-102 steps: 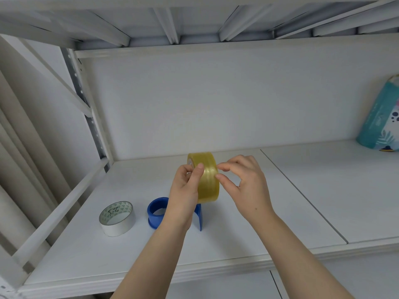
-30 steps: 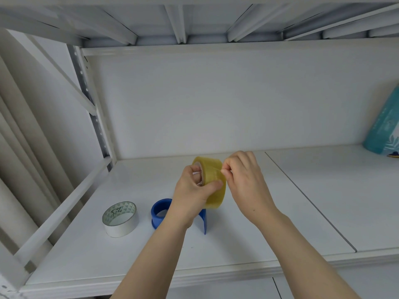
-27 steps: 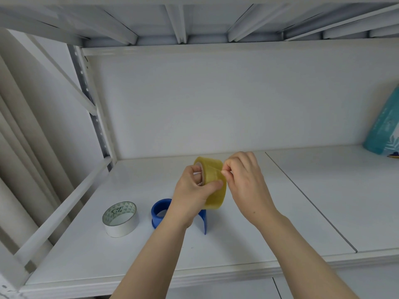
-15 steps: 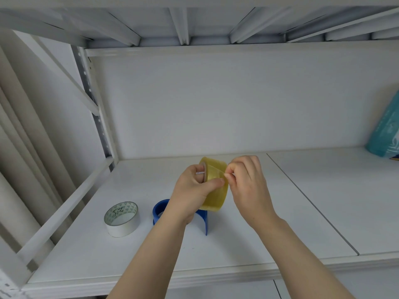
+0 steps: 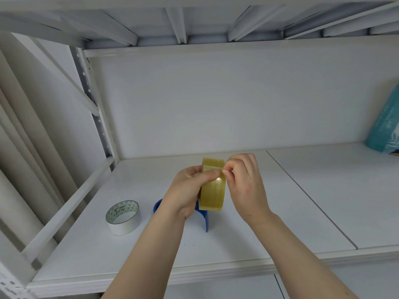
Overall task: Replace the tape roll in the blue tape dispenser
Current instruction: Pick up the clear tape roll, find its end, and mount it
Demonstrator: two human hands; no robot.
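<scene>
A yellowish clear tape roll (image 5: 212, 190) is held upright above the white shelf (image 5: 237, 238). My left hand (image 5: 187, 190) grips it from the left, with the thumb across its outer face. My right hand (image 5: 246, 186) pinches at the tape's loose end near the top of the roll. The blue tape dispenser (image 5: 203, 216) lies on the shelf just under my left hand, mostly hidden by it. A second roll, white with a patterned core (image 5: 123, 216), lies flat on the shelf to the left.
A teal package (image 5: 386, 126) leans against the back wall at the far right. White diagonal braces and a perforated upright (image 5: 90, 100) frame the shelf's left side. The upper shelf's underside (image 5: 194, 22) hangs overhead. A seam (image 5: 311, 199) divides the shelf boards.
My left hand has turned the roll a little so its face tilts more toward me. My right fingers have gone from touching the face to pinching the tape's end. The view shifted slightly.
</scene>
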